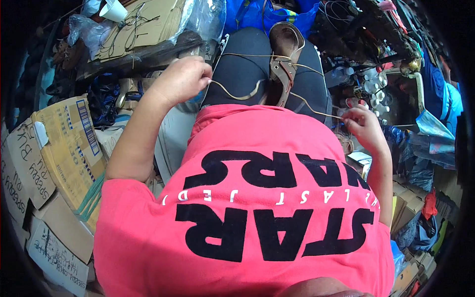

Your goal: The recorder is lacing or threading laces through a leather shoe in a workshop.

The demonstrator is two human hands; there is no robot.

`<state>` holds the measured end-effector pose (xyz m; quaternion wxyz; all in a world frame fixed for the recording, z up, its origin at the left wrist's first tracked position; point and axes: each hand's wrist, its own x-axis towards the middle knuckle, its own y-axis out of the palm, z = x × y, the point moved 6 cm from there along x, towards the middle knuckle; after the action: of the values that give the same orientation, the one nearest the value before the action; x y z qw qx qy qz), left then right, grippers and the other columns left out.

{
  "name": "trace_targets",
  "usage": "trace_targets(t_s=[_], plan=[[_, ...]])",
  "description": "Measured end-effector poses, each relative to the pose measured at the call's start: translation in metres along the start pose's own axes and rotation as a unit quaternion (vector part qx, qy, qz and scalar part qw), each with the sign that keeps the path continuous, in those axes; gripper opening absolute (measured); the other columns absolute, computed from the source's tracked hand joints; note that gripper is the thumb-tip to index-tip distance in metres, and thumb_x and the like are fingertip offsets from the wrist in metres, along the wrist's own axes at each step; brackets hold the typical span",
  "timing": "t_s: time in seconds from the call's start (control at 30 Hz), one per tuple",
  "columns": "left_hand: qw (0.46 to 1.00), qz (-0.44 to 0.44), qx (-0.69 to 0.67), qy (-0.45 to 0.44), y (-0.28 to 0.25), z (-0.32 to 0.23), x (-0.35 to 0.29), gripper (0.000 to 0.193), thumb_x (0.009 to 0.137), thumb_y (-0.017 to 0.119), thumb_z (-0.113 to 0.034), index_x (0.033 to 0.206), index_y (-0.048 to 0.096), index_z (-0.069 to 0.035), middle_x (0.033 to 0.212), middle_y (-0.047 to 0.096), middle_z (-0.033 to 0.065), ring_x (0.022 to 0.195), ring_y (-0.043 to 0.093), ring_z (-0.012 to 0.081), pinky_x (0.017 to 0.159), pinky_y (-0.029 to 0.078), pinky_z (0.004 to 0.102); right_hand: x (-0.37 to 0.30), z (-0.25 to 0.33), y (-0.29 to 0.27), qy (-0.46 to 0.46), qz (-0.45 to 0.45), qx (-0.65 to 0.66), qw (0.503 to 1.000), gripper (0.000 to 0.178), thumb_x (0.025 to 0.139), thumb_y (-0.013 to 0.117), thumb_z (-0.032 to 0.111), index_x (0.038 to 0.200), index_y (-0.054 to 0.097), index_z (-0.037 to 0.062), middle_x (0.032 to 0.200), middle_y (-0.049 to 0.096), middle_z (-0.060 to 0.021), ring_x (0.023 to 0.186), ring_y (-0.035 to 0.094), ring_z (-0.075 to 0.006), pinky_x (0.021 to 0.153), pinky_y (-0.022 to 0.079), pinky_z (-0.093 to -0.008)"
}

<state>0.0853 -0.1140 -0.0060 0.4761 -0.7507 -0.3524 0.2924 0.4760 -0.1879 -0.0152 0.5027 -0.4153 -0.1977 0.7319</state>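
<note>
Both hands [185, 78] hold tan lace [242, 98] – brown shoe [283, 68] between thighs [242, 72]

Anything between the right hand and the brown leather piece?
Nothing visible blocks the way: only the tan cord pinched by the right hand spans the gap to the brown leather piece, across the right leg.

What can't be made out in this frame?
All in the head view:
- Near end of the brown leather shoe piece: hidden by the pink shirt.
- Left hand: its curled fingers hide exactly how it grips the tan cord.
- Blue bag: cut off by the top edge.
- Bottles: contents too small to tell.
</note>
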Motion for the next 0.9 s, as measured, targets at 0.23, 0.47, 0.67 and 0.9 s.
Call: trace_targets(t_s=[0.23,0.47,0.67,0.9], plan=[[0.995,-0.076,0.005,0.072,0.008,-0.065,0.044,0.017,0.077,0.068,-0.019,0.088,0.068,-0.007,0.088,0.061,0.0125,0.086,0.061,0.032,0.078,0.049,0.0422,0.026,0.087,0.02,-0.204,-0.046,-0.053,0.976,0.031,0.072,0.073,0.013,0.102,0.068,0.0087,0.105,0.061,-0.013,0.099,0.059,-0.0324,0.086,0.047,-0.0368],[0.985,-0.043,0.129,0.109,0.046,-0.082,0.073,0.01,0.078,0.056,-0.008,0.082,0.063,-0.004,0.086,0.06,0.0134,0.088,0.061,0.0321,0.076,0.05,0.0394,0.045,0.086,0.045,-0.307,-0.037,-0.138,0.941,0.016,0.076,0.068,0.008,0.092,0.068,0.0073,0.094,0.061,-0.0115,0.091,0.06,-0.0315,0.079,0.05,-0.0377],[0.989,-0.071,-0.113,0.068,0.008,-0.047,0.08,0.008,0.087,0.054,-0.008,0.094,0.054,-0.003,0.084,0.063,0.0146,0.076,0.064,0.0312,0.072,0.049,0.0392,0.046,0.071,0.035,-0.275,-0.115,-0.092,0.95,0.007,0.08,0.063,0.005,0.087,0.061,0.004,0.087,0.061,-0.0109,0.084,0.061,-0.0302,0.072,0.049,-0.0379],[0.961,-0.063,-0.256,0.079,0.012,-0.057,0.144,0.018,0.083,0.06,-0.007,0.1,0.059,-0.004,0.094,0.061,0.0108,0.092,0.061,0.0226,0.082,0.047,0.0321,0.082,0.088,0.013,-0.232,-0.141,0.028,0.962,0.015,0.085,0.06,0.006,0.098,0.066,0.0056,0.084,0.059,-0.0124,0.076,0.061,-0.0274,0.068,0.048,-0.0344]])
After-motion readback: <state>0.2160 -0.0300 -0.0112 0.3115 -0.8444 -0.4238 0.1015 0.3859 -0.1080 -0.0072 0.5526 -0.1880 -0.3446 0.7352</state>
